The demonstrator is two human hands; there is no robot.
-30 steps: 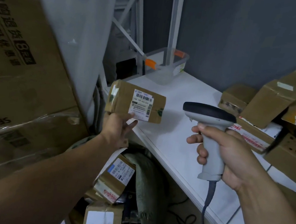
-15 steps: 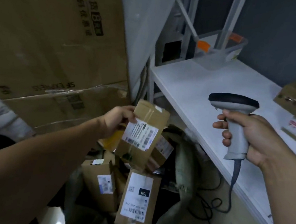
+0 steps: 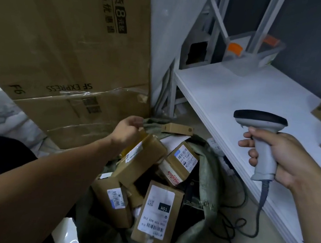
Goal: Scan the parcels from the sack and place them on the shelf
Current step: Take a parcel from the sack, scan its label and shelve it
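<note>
Courier depot: sack (image 3: 208, 174) of labelled parcels (image 3: 159, 211), scanner (image 3: 262, 147).

One barcode scanner (image 3: 262, 147) is seen, with one cable (image 3: 260, 206) hanging from it. Two hands are counted: one left hand (image 3: 128, 129) and one right hand (image 3: 285, 156). One green sack (image 3: 207, 174) is seen, and at least six brown parcels (image 3: 140, 159) are counted in it. On the one white shelf (image 3: 240, 95), parts of two more are made out, and one clear bin (image 3: 254, 52) with two orange clips (image 3: 234, 49). Two large cartons (image 3: 56, 26) are stacked at the left.
</note>
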